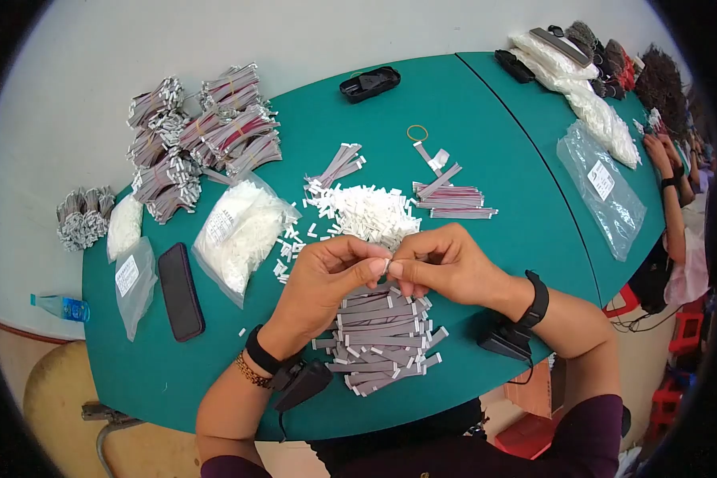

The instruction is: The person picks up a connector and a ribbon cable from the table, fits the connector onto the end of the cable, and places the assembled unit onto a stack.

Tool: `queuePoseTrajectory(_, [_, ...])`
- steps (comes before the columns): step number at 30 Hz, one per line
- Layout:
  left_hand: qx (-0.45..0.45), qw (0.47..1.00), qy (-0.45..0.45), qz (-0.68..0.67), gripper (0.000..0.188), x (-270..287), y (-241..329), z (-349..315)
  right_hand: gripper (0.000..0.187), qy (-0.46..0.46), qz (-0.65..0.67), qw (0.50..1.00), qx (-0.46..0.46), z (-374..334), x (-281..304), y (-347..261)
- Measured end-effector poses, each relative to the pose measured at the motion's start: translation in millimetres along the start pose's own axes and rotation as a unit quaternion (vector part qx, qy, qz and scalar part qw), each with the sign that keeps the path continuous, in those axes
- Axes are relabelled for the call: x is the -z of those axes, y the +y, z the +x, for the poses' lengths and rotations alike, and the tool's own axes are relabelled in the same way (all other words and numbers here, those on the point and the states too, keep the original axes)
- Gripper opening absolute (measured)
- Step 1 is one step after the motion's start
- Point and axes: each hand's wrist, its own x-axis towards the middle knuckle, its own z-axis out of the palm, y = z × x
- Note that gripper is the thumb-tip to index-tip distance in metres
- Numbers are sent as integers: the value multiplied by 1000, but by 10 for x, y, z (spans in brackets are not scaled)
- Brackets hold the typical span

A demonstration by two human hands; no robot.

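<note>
My left hand (324,279) and my right hand (448,267) meet at the middle of the table, fingertips pinched together. Between them is a small white plastic connector (387,268); fingers hide most of it, and I cannot make out whether a cable is attached. Just beyond my hands lies a heap of loose white connectors (370,211). Below them, nearer to me, grey flat ribbon cables (382,342) with white ends lie in a loose stack. A neat row of ribbon cables (458,201) sits to the far right of the heap, and a few more cables (338,166) lie at its far left.
Bundled cables (207,135) are piled at the back left. Bags of white connectors (243,231), a phone (182,292) and a bottle (60,307) stand left. A black case (370,84) lies at the back. Right are an empty plastic bag (601,187) and another person's hands (660,153).
</note>
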Motion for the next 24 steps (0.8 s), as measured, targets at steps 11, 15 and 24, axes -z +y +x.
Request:
queuePoseTrajectory(11, [-5,1000,-1,-13,13,-17,19,-9,19,-7,15,1000,-7,-1,1,-38])
queuePoseTrajectory(15, [-7,1000,-1,-6,13,-1,3,-2,17,-16,17,1000,-5,11,27,-45])
queuePoseTrajectory(24, [-4,1000,-7,-6,12,19,-12,4,15,-21,19,1000,-8,15,46,-45])
